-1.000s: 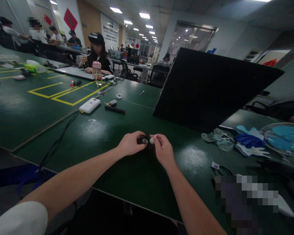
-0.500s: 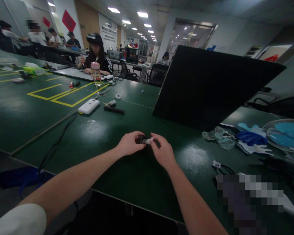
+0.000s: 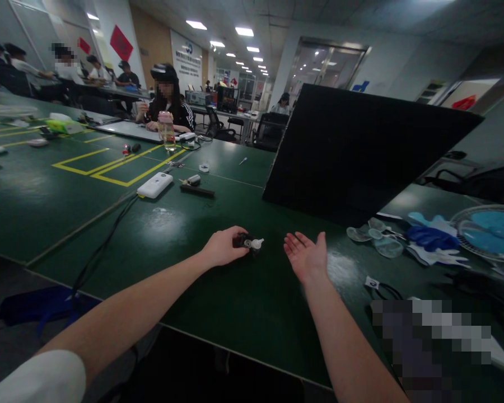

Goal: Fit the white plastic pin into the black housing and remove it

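Observation:
My left hand [image 3: 227,246] is closed around a small dark mechanical part [image 3: 244,240], over the green table [image 3: 218,302]. A white plastic piece [image 3: 257,243] with a small tab sticks out from the right side of that part. The exact kind of part is too small to make out, and my fingers hide some of it. To the right, apart from it, my right hand [image 3: 306,256] is turned palm up with its fingers stretched out, holding nothing.
A large black panel [image 3: 361,157] leans at the back right. Fan blades [image 3: 378,238], gloves [image 3: 432,240] and a fan [image 3: 491,232] lie on the right. A white power bank [image 3: 155,185] and black bar [image 3: 197,191] lie left. A person sits beyond a bottle [image 3: 167,131].
My right hand has let go of the white piece, moved right and opened palm up. My left hand keeps the dark part in nearly the same place.

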`<state>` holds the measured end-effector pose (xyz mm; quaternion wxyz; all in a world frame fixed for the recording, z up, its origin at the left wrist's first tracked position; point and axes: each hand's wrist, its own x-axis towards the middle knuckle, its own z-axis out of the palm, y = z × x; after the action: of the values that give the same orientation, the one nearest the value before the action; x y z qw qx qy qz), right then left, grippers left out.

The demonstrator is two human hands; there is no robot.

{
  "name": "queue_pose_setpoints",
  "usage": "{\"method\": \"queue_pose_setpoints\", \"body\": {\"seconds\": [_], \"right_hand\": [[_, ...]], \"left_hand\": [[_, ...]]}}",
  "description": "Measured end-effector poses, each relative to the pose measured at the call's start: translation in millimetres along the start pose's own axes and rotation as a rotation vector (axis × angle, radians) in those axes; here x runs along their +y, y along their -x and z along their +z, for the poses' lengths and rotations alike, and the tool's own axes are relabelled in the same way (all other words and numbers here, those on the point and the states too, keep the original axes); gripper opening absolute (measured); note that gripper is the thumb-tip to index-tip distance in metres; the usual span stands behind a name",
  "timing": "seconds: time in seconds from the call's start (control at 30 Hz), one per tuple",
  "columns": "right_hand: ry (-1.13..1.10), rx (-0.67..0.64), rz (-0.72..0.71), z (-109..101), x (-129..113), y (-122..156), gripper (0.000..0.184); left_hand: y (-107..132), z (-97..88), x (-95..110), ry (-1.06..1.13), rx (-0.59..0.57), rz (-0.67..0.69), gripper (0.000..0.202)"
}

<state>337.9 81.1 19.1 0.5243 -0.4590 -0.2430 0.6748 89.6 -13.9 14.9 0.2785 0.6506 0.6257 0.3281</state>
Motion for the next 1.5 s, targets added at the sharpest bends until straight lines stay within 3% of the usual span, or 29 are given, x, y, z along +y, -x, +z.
{"method": "queue_pose_setpoints", "body": {"seconds": [0.17, 0.27, 0.37, 0.5, 0.63, 0.7, 0.77, 0.87, 0.97, 1.07, 1.2, 1.37, 1.5], "right_hand": [[-0.042, -0.015, -0.011, 1.8, -2.9, 2.6, 0.066], [-0.07, -0.038, -0.021, 3.8, -5.2, 5.3, 0.069], [-0.07, -0.073, -0.026, 6.4, -5.6, 8.4, 0.07], [-0.051, -0.118, -0.035, 11.6, -3.5, 13.0, 0.072], [-0.028, -0.134, -0.034, 15.6, -2.2, 17.6, 0.075], [-0.015, -0.138, -0.036, 15.8, -2.2, 18.9, 0.074], [-0.006, -0.139, -0.041, 15.0, -2.2, 19.2, 0.073], [0.001, -0.155, -0.055, 13.4, -1.8, 18.6, 0.074], [0.014, -0.169, -0.058, 12.4, -1.1, 18.5, 0.075], [0.024, -0.179, -0.061, 11.7, -0.6, 18.9, 0.077], [0.033, -0.177, -0.086, 9.6, -2.0, 17.5, 0.079], [0.014, -0.131, -0.146, 4.7, -10.1, 13.3, 0.078], [-0.05, -0.032, -0.197, 0.1, -20.4, 11.7, 0.078]], "left_hand": [[-2.6, -21.8, -15.6, -0.203, 0.155, 0.07, 0.048], [3.1, -56.0, -37.3, -0.346, 0.241, 0.027, 0.05], [14.8, -96.1, -59.4, -0.51, 0.235, 0.001, 0.052], [28.4, -134.6, -75.7, -0.796, 0.207, 0.194, 0.049], [36.1, -148.9, -82.1, -0.937, 0.147, 0.333, 0.05], [37.8, -151.2, -87.7, -0.931, 0.187, 0.298, 0.048], [36.8, -151.7, -96.4, -0.868, 0.311, 0.176, 0.046], [27.3, -147.5, -111.2, -0.604, 0.568, -0.119, 0.048], [9.8, -135.3, -118.9, -0.265, 0.645, -0.294, 0.053], [-8.5, -116.2, -113.6, -0.12, 0.584, -0.318, 0.055], [-26.0, -84.4, -90.1, -0.152, 0.439, -0.272, 0.053], [-37.0, -32.1, -41.2, -0.276, 0.186, -0.04, 0.055], [-39.0, 19.1, 8.8, -0.225, 0.033, 0.084, 0.056]]}}
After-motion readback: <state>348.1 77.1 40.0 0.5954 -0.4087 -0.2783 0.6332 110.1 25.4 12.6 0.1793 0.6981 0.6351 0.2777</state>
